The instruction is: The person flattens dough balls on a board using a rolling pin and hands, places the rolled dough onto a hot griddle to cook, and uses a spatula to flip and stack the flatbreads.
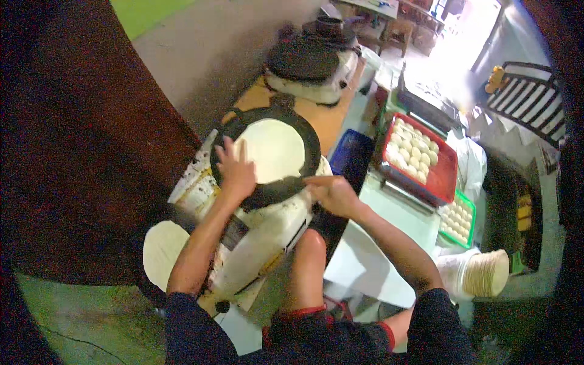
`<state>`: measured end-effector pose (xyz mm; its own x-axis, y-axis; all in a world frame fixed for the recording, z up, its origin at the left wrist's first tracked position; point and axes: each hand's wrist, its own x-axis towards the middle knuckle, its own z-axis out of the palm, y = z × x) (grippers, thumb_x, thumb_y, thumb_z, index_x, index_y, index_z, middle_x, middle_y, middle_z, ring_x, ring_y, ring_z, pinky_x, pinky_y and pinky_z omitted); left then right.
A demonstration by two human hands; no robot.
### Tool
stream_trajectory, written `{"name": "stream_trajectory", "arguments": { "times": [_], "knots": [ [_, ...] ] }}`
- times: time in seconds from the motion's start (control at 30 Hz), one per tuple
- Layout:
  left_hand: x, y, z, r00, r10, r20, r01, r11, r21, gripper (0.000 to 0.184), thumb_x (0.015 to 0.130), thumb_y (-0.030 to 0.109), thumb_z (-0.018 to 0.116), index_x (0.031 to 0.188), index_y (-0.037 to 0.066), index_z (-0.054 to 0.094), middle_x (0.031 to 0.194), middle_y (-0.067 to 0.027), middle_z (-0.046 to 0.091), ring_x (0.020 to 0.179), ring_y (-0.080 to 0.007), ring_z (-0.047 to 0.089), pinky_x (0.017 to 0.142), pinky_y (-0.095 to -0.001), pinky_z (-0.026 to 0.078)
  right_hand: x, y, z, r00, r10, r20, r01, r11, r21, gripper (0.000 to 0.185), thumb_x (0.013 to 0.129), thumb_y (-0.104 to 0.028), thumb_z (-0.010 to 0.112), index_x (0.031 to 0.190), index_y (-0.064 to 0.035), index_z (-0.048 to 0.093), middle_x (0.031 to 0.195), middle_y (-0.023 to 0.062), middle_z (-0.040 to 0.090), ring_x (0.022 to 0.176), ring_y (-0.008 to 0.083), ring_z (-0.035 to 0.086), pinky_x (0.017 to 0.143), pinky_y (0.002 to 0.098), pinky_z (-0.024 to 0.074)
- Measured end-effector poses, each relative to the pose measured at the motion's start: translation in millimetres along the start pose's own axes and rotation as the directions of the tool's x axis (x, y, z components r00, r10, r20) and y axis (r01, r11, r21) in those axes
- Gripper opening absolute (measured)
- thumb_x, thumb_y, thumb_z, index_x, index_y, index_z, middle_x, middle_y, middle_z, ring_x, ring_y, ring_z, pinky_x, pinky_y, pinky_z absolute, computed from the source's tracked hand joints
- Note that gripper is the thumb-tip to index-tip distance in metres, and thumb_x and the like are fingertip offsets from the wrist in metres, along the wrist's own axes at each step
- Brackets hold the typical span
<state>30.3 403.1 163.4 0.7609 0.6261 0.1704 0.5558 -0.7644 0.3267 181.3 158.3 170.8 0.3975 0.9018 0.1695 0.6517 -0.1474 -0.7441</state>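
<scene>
The left hand point(238, 172) is placed at the left edge of a round flatbread point(274, 149), its grip spread apart. The flatbread is laid flat in a black pan point(267, 196). The right hand point(336, 196) is held at the pan's near right rim, fingers curled; whether anything is clamped cannot be told. Dough balls point(412, 149) are carried in a red tray point(444, 173) on the table point(395, 210).
</scene>
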Motion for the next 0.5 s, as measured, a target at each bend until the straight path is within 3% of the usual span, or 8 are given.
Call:
{"name": "stream_trajectory", "arguments": {
  "times": [0.03,0.07,0.1,0.13,0.2,0.23,0.33,0.5],
  "knots": [
    [-2.6,-16.7,0.0,0.976,0.078,-0.203,-0.08,0.997,-0.004,0.064,0.095,0.022,0.057,0.15,0.0,0.034,0.157,-0.0359,0.017,0.143,-0.0604,0.01,0.116,-0.0669,0.018,-15.5,13.0,1.0,0.99,0.13,-0.048,-0.132,0.991,-0.038,0.031,0.095,-0.03,0.061,0.108,-0.0038,0.072,0.102,0.0213,0.072,0.092,0.0351,0.071,0.084,0.0446,0.0556],
    [-10.9,-13.6,-15.9,0.963,0.061,-0.264,-0.073,0.997,-0.034,0.063,0.095,0.021,0.058,0.149,-0.002,0.035,0.156,-0.0369,0.017,0.143,-0.0593,0.014,0.118,-0.0611,0.02,-27.8,25.7,1.3,0.964,0.247,-0.102,-0.255,0.964,-0.074,0.028,0.094,-0.028,0.063,0.103,-0.0038,0.073,0.097,0.0215,0.073,0.087,0.036,0.072,0.079,0.0449,0.0569],
    [-19.2,-2.5,-30.5,0.962,0.044,-0.268,-0.077,0.99,-0.117,0.061,0.095,0.019,0.059,0.148,-0.002,0.037,0.157,-0.0361,0.018,0.145,-0.0577,0.014,0.118,-0.0599,0.019,-46.2,48.5,15.7,0.951,0.258,-0.169,-0.278,0.955,-0.107,0.028,0.093,-0.03,0.065,0.097,-0.0045,0.073,0.09,0.0203,0.073,0.085,0.0364,0.072,0.078,0.0463,0.0565],
    [-28.8,6.4,-40.4,0.962,0.028,-0.272,-0.083,0.977,-0.195,0.06,0.095,0.018,0.059,0.147,-0.001,0.038,0.157,-0.0354,0.018,0.146,-0.0562,0.014,0.119,-0.0587,0.019,-56.1,63.7,29.4,0.901,0.417,-0.123,-0.426,0.903,-0.059,0.032,0.091,-0.036,0.066,0.094,-0.0051,0.073,0.088,0.0203,0.073,0.087,0.0374,0.072,0.079,0.0472,0.0559],
    [-47.2,28.7,-39.4,0.974,0.01,-0.226,-0.089,0.936,-0.341,0.059,0.095,0.018,0.061,0.147,0.0,0.04,0.159,-0.0327,0.019,0.147,-0.0534,0.015,0.12,-0.0567,0.019,-68.7,72.5,51.2,0.856,0.503,-0.118,-0.513,0.856,-0.068,0.037,0.089,-0.042,0.067,0.091,-0.0054,0.073,0.089,0.0206,0.072,0.087,0.0389,0.071,0.081,0.0482,0.0552],
    [-51.2,35.7,-36.6,0.977,0.061,-0.204,-0.132,0.926,-0.353,0.058,0.095,0.018,0.061,0.147,0.002,0.041,0.16,-0.0305,0.02,0.147,-0.0507,0.021,0.12,-0.0535,0.023,-69.5,77.5,63.5,0.849,0.512,-0.128,-0.519,0.855,-0.023,0.039,0.088,-0.045,0.068,0.09,-0.0062,0.074,0.089,0.0206,0.072,0.088,0.0408,0.07,0.082,0.0488,0.0548],
    [-38.5,34.7,-11.0,0.987,0.12,-0.109,-0.152,0.917,-0.367,0.046,0.097,0.017,0.056,0.137,-0.005,0.051,0.149,-0.0313,0.041,0.142,-0.041,0.038,0.118,-0.043,0.031,-69.6,81.7,77.4,0.866,0.478,-0.151,-0.493,0.866,-0.084,0.041,0.087,-0.046,0.068,0.089,-0.0053,0.073,0.087,0.022,0.072,0.087,0.0417,0.07,0.079,0.0494,0.0547],
    [12.3,3.4,48.2,0.931,0.364,0.035,-0.35,0.914,-0.205,0.047,0.1,0.022,0.049,0.136,-0.008,0.05,0.146,-0.0311,0.044,0.141,-0.0415,0.038,0.118,-0.0447,0.031,-68.3,74.7,74.5,0.845,0.518,-0.13,-0.525,0.851,-0.017,0.043,0.089,-0.042,0.067,0.082,-0.0004,0.068,0.081,0.024,0.069,0.081,0.0428,0.069,0.074,0.0511,0.0532]
  ]
}}
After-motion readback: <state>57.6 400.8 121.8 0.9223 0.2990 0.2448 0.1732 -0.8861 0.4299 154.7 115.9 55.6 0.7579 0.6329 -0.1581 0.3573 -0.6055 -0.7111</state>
